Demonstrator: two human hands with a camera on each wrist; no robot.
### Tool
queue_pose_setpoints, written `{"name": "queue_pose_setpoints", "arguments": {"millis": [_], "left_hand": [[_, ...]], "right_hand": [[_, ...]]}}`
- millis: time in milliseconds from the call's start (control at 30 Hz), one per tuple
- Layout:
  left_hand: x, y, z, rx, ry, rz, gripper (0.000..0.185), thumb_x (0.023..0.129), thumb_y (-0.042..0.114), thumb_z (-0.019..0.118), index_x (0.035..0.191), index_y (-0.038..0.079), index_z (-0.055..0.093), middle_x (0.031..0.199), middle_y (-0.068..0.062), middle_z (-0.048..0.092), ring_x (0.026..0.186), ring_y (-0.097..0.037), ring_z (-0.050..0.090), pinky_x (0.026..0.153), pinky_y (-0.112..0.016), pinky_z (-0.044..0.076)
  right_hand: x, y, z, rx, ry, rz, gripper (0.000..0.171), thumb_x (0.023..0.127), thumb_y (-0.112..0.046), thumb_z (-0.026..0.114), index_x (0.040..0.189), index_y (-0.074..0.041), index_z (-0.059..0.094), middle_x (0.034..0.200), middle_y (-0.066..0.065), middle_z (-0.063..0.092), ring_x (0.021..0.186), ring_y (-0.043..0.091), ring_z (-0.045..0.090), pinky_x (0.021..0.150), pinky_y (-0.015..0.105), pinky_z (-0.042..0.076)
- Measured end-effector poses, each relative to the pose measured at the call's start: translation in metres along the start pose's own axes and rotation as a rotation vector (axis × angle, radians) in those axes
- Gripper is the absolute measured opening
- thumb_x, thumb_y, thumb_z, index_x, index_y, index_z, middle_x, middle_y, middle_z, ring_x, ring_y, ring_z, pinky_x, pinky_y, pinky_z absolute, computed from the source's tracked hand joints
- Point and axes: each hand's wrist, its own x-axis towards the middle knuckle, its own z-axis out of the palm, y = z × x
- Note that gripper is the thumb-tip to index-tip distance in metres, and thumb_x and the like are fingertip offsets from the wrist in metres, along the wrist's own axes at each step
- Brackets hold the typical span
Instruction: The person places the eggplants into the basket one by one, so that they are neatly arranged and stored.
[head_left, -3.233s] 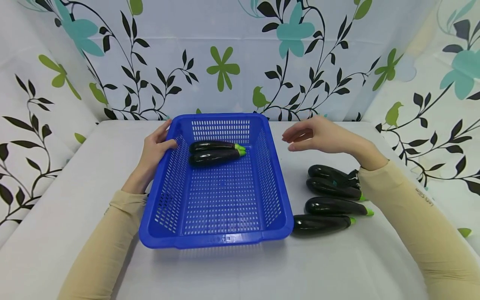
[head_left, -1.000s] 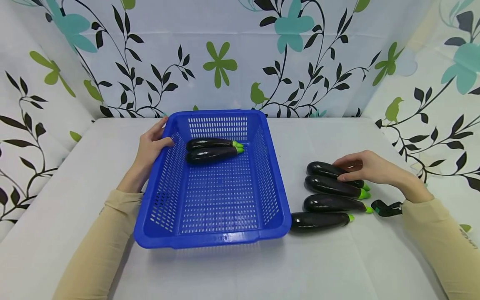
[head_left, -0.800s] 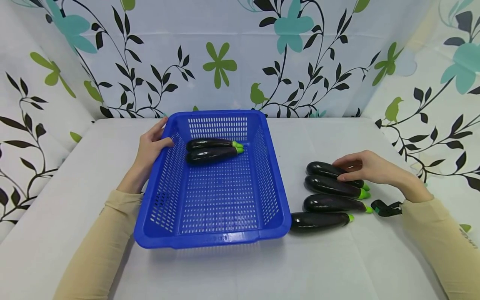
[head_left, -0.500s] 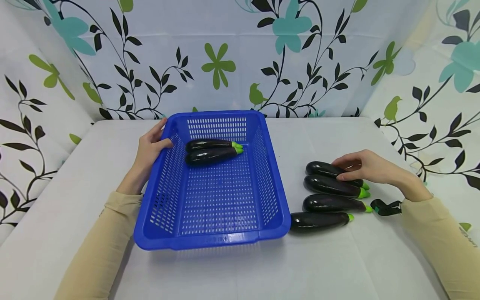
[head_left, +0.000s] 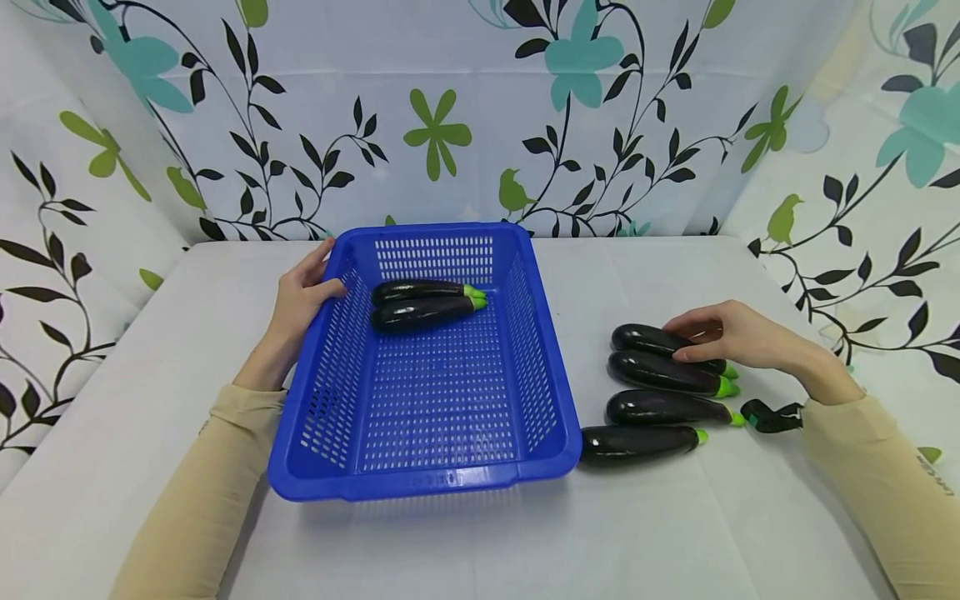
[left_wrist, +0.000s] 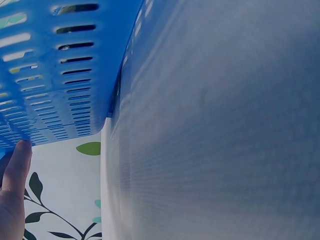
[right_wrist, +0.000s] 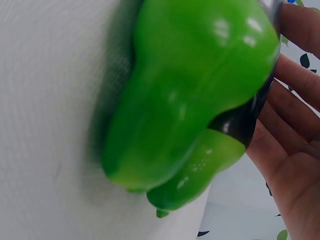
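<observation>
My left hand (head_left: 298,304) grips the left rim of a blue plastic basket (head_left: 438,481), thumb over the edge; in the left wrist view a finger (left_wrist: 17,170) lies along its slotted wall. Two glossy dark eggplants with green stems lie side by side toward the back of the basket, the nearer eggplant (head_left: 420,314) just in front of the other (head_left: 416,290). At the right, my right hand (head_left: 738,337) holds the farthest eggplant (head_left: 637,336) of a group, thumb on its near side and fingers beyond it. In the right wrist view, green stem ends (right_wrist: 170,100) fill the middle.
Three more eggplants lie in front of the held one: one close against it (head_left: 660,371), another eggplant (head_left: 660,407) below, and the nearest eggplant (head_left: 637,445) against the basket's right side. A black strap (head_left: 768,417) hangs by the right sleeve. Patterned curtains (head_left: 450,50) surround the white table (head_left: 112,433).
My right hand has come from beside the basket's back right, rightward and nearer, onto the farthest eggplant, and has stayed there this last second. The left hand keeps its grip on the basket.
</observation>
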Motion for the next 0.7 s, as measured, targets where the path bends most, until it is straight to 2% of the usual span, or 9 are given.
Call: {"name": "queue_pose_setpoints", "arguments": {"millis": [200, 400, 567, 700], "left_hand": [[-0.0004, -0.0001, 0.0008, -0.020, 0.001, -0.002, 0.075, 0.089, 0.001, 0.056, 0.158, 0.018, 0.030, 0.151, -0.025, 0.043, 0.111, -0.009, 0.058, 0.082, -0.011, 0.050], [-0.0009, 0.0000, 0.0014, -0.003, 0.006, 0.000, 0.075, 0.089, 0.002, 0.057, 0.158, 0.019, 0.031, 0.149, -0.024, 0.046, 0.109, -0.007, 0.058, 0.082, -0.011, 0.050], [-0.0012, 0.0003, 0.0015, 0.003, 0.005, 0.004, 0.075, 0.089, 0.003, 0.057, 0.158, 0.019, 0.031, 0.149, -0.023, 0.047, 0.109, -0.007, 0.058, 0.083, -0.011, 0.050], [-0.0020, 0.0011, 0.0016, 0.001, 0.003, 0.005, 0.075, 0.089, 0.002, 0.056, 0.158, 0.018, 0.030, 0.151, -0.024, 0.044, 0.109, -0.007, 0.058, 0.082, -0.011, 0.050]], "right_hand": [[-0.0011, -0.0004, 0.0001, -0.010, 0.011, -0.006, 0.045, 0.086, -0.027, 0.078, 0.126, -0.009, 0.069, 0.124, 0.008, 0.070, 0.107, 0.022, 0.068, 0.085, 0.016, 0.050], [-0.0012, 0.0002, -0.0005, -0.012, 0.010, -0.005, 0.045, 0.087, -0.025, 0.078, 0.127, -0.006, 0.068, 0.125, 0.011, 0.069, 0.108, 0.025, 0.067, 0.085, 0.017, 0.051], [-0.0014, 0.0006, -0.0006, -0.017, 0.015, 0.009, 0.046, 0.086, -0.025, 0.078, 0.127, -0.006, 0.067, 0.125, 0.011, 0.069, 0.101, 0.013, 0.066, 0.083, 0.017, 0.051], [-0.0016, -0.0006, -0.0006, -0.027, 0.019, 0.012, 0.047, 0.087, -0.029, 0.077, 0.127, -0.007, 0.067, 0.124, 0.010, 0.069, 0.101, 0.011, 0.065, 0.083, 0.017, 0.051]]}}
